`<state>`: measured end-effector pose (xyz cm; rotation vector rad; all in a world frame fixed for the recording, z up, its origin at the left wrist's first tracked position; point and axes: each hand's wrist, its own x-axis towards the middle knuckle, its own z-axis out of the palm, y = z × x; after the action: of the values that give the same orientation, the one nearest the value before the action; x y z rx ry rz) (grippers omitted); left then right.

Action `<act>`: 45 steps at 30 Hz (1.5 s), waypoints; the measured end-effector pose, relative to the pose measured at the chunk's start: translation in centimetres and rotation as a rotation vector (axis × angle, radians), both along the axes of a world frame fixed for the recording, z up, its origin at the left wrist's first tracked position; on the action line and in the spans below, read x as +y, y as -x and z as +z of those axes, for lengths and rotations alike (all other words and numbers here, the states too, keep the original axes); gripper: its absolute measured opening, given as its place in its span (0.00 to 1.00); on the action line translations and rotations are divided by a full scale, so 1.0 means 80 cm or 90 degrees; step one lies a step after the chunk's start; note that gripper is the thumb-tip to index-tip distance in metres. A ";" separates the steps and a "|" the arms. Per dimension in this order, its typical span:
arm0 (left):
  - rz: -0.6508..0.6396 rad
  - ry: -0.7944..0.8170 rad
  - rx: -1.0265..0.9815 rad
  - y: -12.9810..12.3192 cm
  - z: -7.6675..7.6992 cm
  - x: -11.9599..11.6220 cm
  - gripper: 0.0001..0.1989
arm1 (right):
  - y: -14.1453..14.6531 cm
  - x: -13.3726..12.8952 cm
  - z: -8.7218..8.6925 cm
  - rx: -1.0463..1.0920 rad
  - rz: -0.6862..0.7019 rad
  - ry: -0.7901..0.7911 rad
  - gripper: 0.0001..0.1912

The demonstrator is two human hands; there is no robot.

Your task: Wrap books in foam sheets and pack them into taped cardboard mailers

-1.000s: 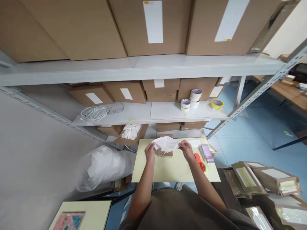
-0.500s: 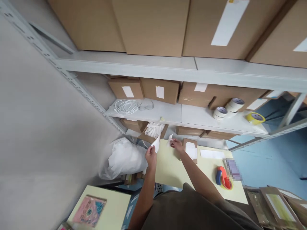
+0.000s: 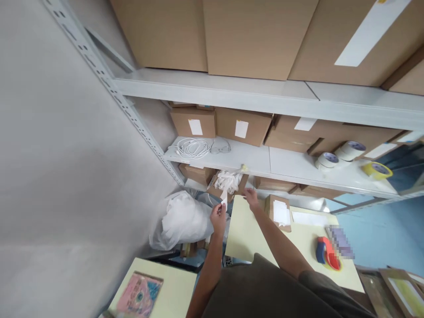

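Pinched in my left hand is a small white paper piece, held upright in front of an open cardboard box of crumpled white strips. My right hand is closed, just above the back edge of the pale yellow table; what it holds, if anything, is too small to make out. To its right a small cardboard box with white paper on top lies on the table.
Shelves with cardboard boxes, a coiled white cable, glasses and tape rolls stand ahead. A white plastic bag bulges at the left. A red and blue tape dispenser lies on the table.
The view has shifted, so the shelves and table appear further right. The white piece that was in my right hand no longer shows there. My left hand still holds white paper.
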<state>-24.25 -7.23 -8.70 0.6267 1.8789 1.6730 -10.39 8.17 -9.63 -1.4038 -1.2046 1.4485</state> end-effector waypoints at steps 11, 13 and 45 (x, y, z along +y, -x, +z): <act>-0.436 0.030 0.276 -0.121 -0.028 0.039 0.11 | -0.134 -0.122 0.004 0.136 -0.113 0.161 0.21; -0.479 0.012 0.222 -0.146 -0.037 0.042 0.17 | -0.165 -0.124 -0.005 0.150 -0.195 0.181 0.21; -0.270 0.536 0.257 -0.322 -0.117 0.115 0.09 | -0.307 -0.081 -0.134 -0.367 -0.052 0.175 0.15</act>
<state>1.54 1.97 -18.04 0.9329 2.2673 0.4216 14.15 1.66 -20.33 -2.1337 -1.2978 1.2201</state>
